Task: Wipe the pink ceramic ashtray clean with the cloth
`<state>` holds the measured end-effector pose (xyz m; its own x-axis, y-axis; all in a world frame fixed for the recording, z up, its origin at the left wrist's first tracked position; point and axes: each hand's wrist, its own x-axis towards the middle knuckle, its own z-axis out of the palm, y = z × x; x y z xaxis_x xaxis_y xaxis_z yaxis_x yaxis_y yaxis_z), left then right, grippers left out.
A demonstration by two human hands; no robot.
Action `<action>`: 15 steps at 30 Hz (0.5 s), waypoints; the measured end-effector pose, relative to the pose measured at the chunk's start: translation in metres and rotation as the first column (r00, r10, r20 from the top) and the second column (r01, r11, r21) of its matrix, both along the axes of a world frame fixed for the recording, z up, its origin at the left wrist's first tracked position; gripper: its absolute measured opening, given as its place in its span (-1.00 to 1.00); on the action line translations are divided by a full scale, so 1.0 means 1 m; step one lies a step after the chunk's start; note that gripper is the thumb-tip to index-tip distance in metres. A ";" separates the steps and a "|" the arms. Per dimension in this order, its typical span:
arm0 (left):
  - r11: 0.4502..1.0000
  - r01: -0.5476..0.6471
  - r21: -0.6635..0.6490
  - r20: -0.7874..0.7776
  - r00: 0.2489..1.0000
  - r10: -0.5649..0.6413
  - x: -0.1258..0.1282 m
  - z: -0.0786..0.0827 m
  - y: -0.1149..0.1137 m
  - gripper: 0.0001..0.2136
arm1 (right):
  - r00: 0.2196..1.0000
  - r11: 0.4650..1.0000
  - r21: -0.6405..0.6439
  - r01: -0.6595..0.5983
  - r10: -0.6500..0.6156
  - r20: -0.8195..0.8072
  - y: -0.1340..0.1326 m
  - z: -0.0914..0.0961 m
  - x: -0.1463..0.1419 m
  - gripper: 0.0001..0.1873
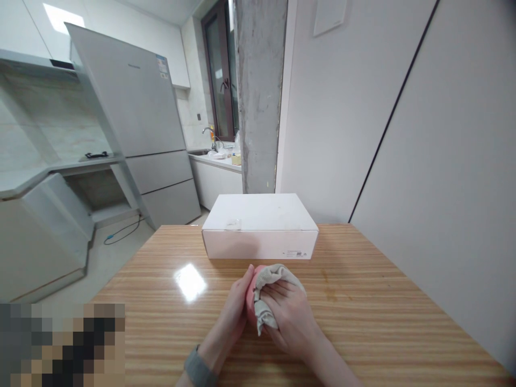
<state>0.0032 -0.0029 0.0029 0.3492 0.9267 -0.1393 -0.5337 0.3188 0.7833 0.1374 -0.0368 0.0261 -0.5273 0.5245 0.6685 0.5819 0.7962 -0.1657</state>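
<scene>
My left hand [237,293] grips the side of a pink object with a rounded edge [250,305], fingers wrapped behind it and thumb up along its rim. It looks like a bowl or cup, though most of it is hidden. A light grey cloth [282,272] is bunched over and against the pink object, with one corner hanging down. My right hand [292,320] is closed on the cloth and presses it toward the pink object, with its fingertips partly covered by the folds. Both hands are above the near middle of the wooden table [371,312].
A white closed box [260,244] stands on the table just beyond my hands. A white wall [435,161] runs along the right. Farther back are a grey fridge [133,102], a sink counter [215,174] and a concrete pillar [260,97].
</scene>
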 end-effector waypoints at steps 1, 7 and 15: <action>1.000 -0.020 0.003 -0.013 1.000 0.020 0.000 -0.001 0.000 -0.55 | 1.000 1.000 0.000 0.009 -0.009 0.004 0.000 0.000 -0.001 -0.64; 0.998 -0.070 0.005 0.132 0.989 0.069 0.008 -0.006 0.000 -0.65 | 0.994 0.995 -0.017 0.099 -0.100 -0.052 0.005 -0.002 0.002 -0.71; 0.990 0.062 -0.124 0.322 0.947 -0.019 0.013 0.008 -0.009 -0.72 | 0.984 0.989 -0.054 0.137 -0.142 -0.105 0.010 -0.005 0.010 -0.66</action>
<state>0.0166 -0.0117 0.0109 0.4325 0.8917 -0.1336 -0.7330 0.4340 0.5238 0.1477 -0.0270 0.0213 -0.3723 0.6200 0.6907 0.6634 0.6982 -0.2691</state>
